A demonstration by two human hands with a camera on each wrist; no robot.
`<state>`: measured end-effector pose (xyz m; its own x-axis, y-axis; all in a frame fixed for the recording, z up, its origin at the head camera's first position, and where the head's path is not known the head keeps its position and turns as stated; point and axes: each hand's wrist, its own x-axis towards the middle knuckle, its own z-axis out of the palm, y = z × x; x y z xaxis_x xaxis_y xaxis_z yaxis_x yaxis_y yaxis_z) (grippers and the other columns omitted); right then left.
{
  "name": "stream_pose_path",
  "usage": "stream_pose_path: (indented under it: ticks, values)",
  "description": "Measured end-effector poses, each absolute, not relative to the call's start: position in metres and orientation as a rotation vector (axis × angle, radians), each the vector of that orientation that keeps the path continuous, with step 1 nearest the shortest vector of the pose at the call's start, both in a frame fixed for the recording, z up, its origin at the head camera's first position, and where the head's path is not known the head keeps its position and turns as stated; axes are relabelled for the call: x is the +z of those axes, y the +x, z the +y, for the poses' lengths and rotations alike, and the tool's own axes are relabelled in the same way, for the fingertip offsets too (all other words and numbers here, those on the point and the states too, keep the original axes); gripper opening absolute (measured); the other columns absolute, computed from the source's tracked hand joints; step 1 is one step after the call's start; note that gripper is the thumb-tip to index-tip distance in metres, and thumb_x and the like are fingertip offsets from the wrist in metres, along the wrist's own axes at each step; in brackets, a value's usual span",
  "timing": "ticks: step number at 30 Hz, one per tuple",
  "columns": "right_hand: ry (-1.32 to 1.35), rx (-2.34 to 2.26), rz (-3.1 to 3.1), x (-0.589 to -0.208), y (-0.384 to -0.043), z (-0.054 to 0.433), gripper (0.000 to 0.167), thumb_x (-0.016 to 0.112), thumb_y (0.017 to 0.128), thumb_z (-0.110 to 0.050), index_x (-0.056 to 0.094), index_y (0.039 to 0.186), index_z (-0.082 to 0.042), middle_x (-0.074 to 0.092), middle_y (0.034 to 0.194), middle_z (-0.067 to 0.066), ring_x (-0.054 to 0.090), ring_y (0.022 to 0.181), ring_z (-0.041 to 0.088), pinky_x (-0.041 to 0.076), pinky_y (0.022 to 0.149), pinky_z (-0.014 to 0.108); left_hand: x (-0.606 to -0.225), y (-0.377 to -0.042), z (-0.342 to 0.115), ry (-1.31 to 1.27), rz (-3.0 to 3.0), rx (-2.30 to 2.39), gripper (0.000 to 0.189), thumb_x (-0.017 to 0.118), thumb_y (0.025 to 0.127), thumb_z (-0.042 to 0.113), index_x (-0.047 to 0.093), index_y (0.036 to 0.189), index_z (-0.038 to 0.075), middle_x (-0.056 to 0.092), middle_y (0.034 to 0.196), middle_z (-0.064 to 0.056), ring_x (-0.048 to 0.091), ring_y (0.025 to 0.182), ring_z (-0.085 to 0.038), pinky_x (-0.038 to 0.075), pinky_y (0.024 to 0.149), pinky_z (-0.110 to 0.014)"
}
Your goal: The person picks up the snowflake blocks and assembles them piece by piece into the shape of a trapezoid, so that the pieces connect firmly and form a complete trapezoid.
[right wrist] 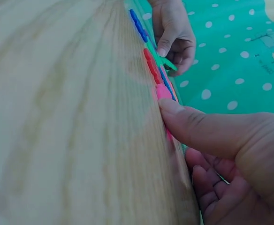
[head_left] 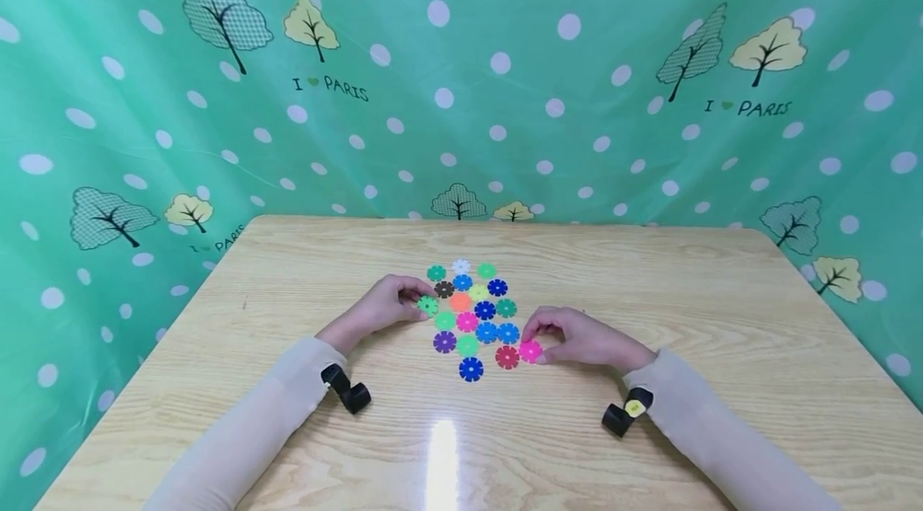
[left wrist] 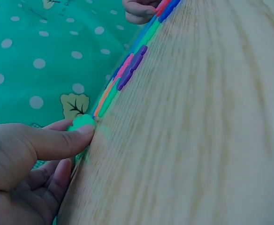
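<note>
My left hand pinches a green notched snowflake disc between thumb and fingers, at the left side of a group of flat plastic discs. In the left wrist view the green disc stands tilted off the tabletop. To the right of the group, my right hand pinches a pink disc beside a red disc. The thumb covers part of the pink disc in the right wrist view. Closest to the left hand lie a black disc and a light green disc.
Several more discs lie flat in the group, among them a purple one, a dark blue one at the front and a white one at the back. The wooden table ends at a green dotted curtain.
</note>
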<state>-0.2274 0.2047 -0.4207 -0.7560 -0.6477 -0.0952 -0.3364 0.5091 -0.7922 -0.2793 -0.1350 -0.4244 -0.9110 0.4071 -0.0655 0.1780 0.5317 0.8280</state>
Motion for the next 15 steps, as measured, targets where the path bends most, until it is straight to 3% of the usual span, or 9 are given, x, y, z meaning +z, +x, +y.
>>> stream_pose_path:
  ticks: [15]
  values:
    - [-0.754,-1.219,2.306,-0.4221,-0.2331,0.2078,0.023,0.076,0.078,-0.011,0.066,0.098,-0.013,0.064,0.092,0.0,0.054,0.089,0.021,0.048,0.08,0.026,-0.4248,-0.2803,-0.1367,0.422,2.479,1.379,0.036,0.075,0.077,0.006,0.069,0.113,0.011,0.059,0.09,-0.005,0.052,0.08,-0.018,0.049,0.066,-0.024]
